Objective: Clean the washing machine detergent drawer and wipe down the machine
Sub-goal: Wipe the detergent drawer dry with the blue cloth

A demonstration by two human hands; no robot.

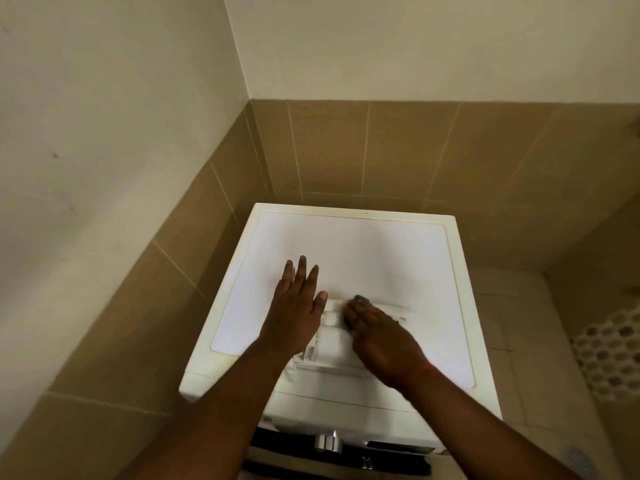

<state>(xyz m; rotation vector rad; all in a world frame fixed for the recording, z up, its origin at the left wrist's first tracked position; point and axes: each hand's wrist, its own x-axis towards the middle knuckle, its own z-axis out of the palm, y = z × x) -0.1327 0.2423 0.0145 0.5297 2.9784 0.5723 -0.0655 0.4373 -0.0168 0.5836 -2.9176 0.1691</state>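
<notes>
Detergent drawer [332,344] sits on top of the washing machine [433,271], left hand [294,313] flat with fingers spread steadying it, right hand [381,337] pressing a dark cloth [362,299] on it.

the white washing machine [346,251] stands in the corner against the tan tiled walls, its flat top bare toward the back. the white plastic detergent drawer [332,341] is out of its slot and lies on that top near the front edge, its compartments facing up. a small dark cloth or sponge [362,300] sits at the drawer's far end, mostly hidden under fingers.
</notes>
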